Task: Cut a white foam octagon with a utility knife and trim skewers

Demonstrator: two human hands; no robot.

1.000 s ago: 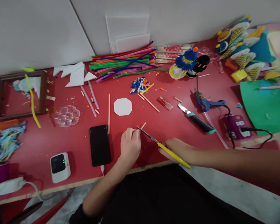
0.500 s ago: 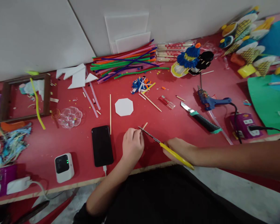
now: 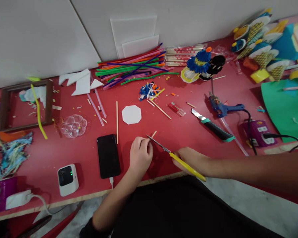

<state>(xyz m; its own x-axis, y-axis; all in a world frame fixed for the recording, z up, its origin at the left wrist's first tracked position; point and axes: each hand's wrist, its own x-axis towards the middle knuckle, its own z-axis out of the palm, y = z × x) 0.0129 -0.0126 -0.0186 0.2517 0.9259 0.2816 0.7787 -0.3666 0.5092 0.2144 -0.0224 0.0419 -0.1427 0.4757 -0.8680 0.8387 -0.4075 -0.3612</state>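
Near the front edge of the red table, my left hand [image 3: 140, 154] is closed on a thin wooden stick [image 3: 154, 134], whose pale end pokes out past my fingers. My right hand [image 3: 188, 158] grips yellow-handled scissors [image 3: 185, 163]. The blades lie across the stick right beside my left fingertips; whether they have cut into it cannot be made out. A white octagonal piece [image 3: 131, 114] lies flat just beyond my left hand. Another wooden stick [image 3: 117, 122] rests to its left, above a black phone [image 3: 108, 156].
To the right lie a utility knife [image 3: 213, 125] with its blade out and a blue glue gun [image 3: 225, 107] with a cord. Pipe cleaners [image 3: 134, 67] are piled at the back. A white device [image 3: 68, 179] and a wooden frame [image 3: 48, 102] are on the left.
The view has shifted very slightly. Both hands, the stick and the scissors keep practically the same position.
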